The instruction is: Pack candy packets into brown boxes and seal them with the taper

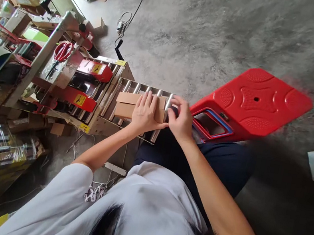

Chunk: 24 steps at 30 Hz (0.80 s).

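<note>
- The cardboard box (pixel 130 105) lies flat on the roller bed (pixel 125 87) of the sealing machine (pixel 86 80), at the near end of the rollers, not yet between the red side guards (pixel 79 99) (so, as I judge it, the feeding-in is only at its start and the run through the machine is all to come).
- It is a small, plain brown carton, shut on top, with a seam line across its lid; I see no tape on it, though the hands hide part of it.
- The left hand (pixel 144 113) lies on the box with fingers spread flat, pressing the lid down.
- The right hand (pixel 181 121) is at the box's right end, fingers curled close on its edge.
- A red plastic stool (pixel 257 98) lies tipped on the concrete floor (pixel 220 31) just beside the right hand.
- Red scissors (pixel 62 51) rest on the machine's frame, well apart from the box.
</note>
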Tool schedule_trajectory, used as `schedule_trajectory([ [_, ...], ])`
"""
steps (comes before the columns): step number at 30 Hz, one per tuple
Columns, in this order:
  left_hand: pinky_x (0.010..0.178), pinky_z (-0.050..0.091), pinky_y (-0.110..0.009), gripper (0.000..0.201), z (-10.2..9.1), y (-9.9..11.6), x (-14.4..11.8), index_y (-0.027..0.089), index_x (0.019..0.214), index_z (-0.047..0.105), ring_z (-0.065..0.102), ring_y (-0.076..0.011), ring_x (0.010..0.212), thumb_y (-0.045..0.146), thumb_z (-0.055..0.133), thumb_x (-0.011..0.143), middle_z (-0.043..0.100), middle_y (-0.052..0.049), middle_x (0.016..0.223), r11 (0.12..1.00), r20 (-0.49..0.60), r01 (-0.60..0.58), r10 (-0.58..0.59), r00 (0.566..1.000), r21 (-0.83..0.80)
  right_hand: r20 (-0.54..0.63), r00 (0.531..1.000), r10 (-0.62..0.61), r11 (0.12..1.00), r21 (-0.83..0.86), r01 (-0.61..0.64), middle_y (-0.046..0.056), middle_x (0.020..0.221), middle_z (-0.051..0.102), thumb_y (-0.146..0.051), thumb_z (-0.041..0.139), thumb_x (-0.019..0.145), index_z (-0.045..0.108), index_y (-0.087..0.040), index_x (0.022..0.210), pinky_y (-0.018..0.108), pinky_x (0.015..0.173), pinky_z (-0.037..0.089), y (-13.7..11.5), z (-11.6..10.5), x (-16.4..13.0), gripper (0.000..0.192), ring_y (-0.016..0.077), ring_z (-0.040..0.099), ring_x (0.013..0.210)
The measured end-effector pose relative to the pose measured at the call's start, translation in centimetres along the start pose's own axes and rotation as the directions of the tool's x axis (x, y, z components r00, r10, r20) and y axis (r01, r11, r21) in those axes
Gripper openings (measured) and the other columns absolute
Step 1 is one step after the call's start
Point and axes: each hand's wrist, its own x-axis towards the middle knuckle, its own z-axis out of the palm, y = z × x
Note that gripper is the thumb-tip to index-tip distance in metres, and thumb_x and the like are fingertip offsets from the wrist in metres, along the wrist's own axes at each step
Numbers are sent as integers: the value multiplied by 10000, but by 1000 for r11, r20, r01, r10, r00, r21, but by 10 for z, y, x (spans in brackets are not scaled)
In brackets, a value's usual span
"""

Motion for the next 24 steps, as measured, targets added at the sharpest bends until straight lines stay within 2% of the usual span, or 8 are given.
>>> schedule_trajectory([
  [4, 1250, 189, -465, 963, -16, -56, 0, 1, 1486, 377, 271, -358, 1499, 587, 617, 761, 337, -249, 1573, 985, 14, -172, 172, 985, 13, -61, 987, 146, 989, -16, -148, 97, 1123, 705, -270, 574, 896, 484, -210, 1352, 386, 881, 572, 25, -39, -11, 469, 216, 701, 962],
  [8, 1239, 227, -472, 910, -42, -162, 2, 69, 1504, 369, 314, -333, 1486, 566, 567, 768, 354, -199, 1580, 955, 106, -297, 298, 949, -27, 35, 945, 325, 944, -68, -322, 102, 1037, 732, -304, 586, 882, 498, -185, 1357, 393, 817, 591, 65, -70, -52, 498, 212, 724, 835],
  [11, 1232, 227, -498, 892, -70, -237, 4, 78, 1481, 388, 304, -347, 1486, 597, 546, 773, 356, -195, 1580, 992, 96, -129, 128, 987, 5, 117, 895, 430, 902, -97, -421, 113, 1022, 738, -323, 574, 877, 488, -167, 1371, 413, 803, 592, 89, -80, -90, 526, 213, 726, 780],
  [13, 1225, 229, -519, 931, -89, -262, 5, 39, 1452, 395, 292, -370, 1481, 663, 525, 773, 355, -217, 1572, 999, 75, 51, -51, 996, 11, 141, 865, 481, 877, -104, -470, 122, 1011, 741, -328, 558, 880, 491, -148, 1363, 414, 797, 593, 93, -83, -108, 519, 212, 727, 768],
  [16, 1200, 232, -596, 973, -103, -248, -1, -10, 1443, 337, 278, -406, 1464, 730, 433, 819, 310, -211, 1589, 966, 53, 252, -255, 965, 59, 126, 822, 556, 830, -128, -542, 127, 997, 745, -263, 506, 899, 500, -128, 1335, 395, 811, 589, 73, -92, -121, 457, 205, 734, 808],
  [18, 1217, 89, -658, 861, -89, -219, -11, 114, 1556, 129, 81, -392, 1527, 646, 357, 919, 105, -117, 1673, 956, -76, 253, -244, 967, 146, 144, 789, 598, 800, -172, -575, 112, 1030, 746, -181, 452, 919, 497, -143, 1342, 382, 848, 577, 51, -98, -123, 427, 192, 734, 885],
  [20, 1257, 43, -591, 990, -50, -187, -21, 333, 1571, -116, -53, -338, 1547, 569, 553, 880, -136, 23, 1679, 990, -125, 103, -90, 988, 99, 86, 760, 644, 756, -225, -615, 45, 1028, 755, -143, 479, 917, 542, -198, 1311, 327, 834, 575, 35, -105, -122, 403, 158, 733, 893],
  [24, 1228, 173, -642, 1128, 62, -78, -26, 431, 1571, -35, 113, -404, 1529, 508, 733, 748, 44, 9, 1687, 950, -139, -164, 131, 982, -264, 25, 730, 683, 698, -318, -642, -78, 1023, 748, -139, 542, 902, 583, -275, 1290, 268, 846, 561, 26, -128, -126, 413, 100, 715, 918],
])
